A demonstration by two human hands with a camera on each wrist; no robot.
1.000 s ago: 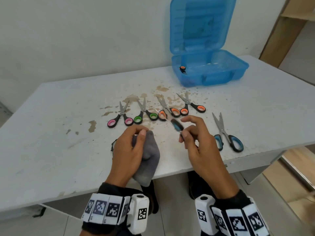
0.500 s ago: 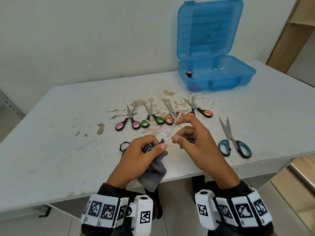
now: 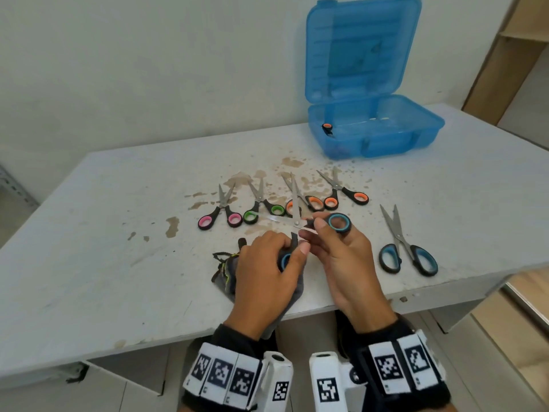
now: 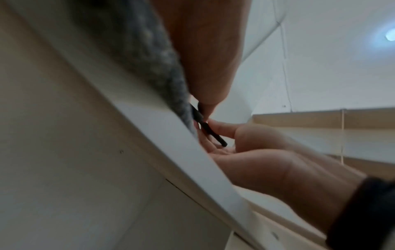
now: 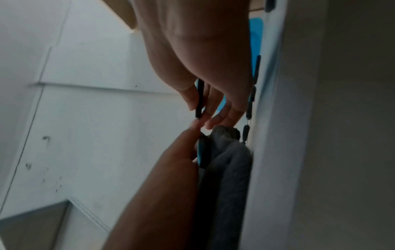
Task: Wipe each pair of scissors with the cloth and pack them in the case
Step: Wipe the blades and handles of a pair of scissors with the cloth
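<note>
A blue-handled pair of scissors [image 3: 296,223] is held spread wide above the table's front edge, one blade pointing away and the other to the left. My right hand [image 3: 344,257] pinches one handle ring [image 3: 338,223]. My left hand [image 3: 267,275] grips the other handle [image 3: 285,260] together with the grey cloth [image 3: 228,275], thumb on top. The left wrist view shows the cloth [image 4: 149,55] and a black handle edge [image 4: 205,125]. In the right wrist view the handle [image 5: 199,98] sits between my fingers, above the cloth [image 5: 226,160]. The open blue case [image 3: 374,126] stands far right with an orange-handled pair [image 3: 326,127] inside.
In a row beyond my hands lie pink-handled scissors [image 3: 219,212], green-handled scissors [image 3: 261,203] and two orange-handled pairs [image 3: 341,194]. Another blue-handled pair [image 3: 407,248] lies to the right near the table edge. Brown stains mark the white table [image 3: 104,233].
The hands came together on the blue scissors. The left hand took one handle against the cloth, the right pulled the other ring out to the right, and the blades spread wide.
</note>
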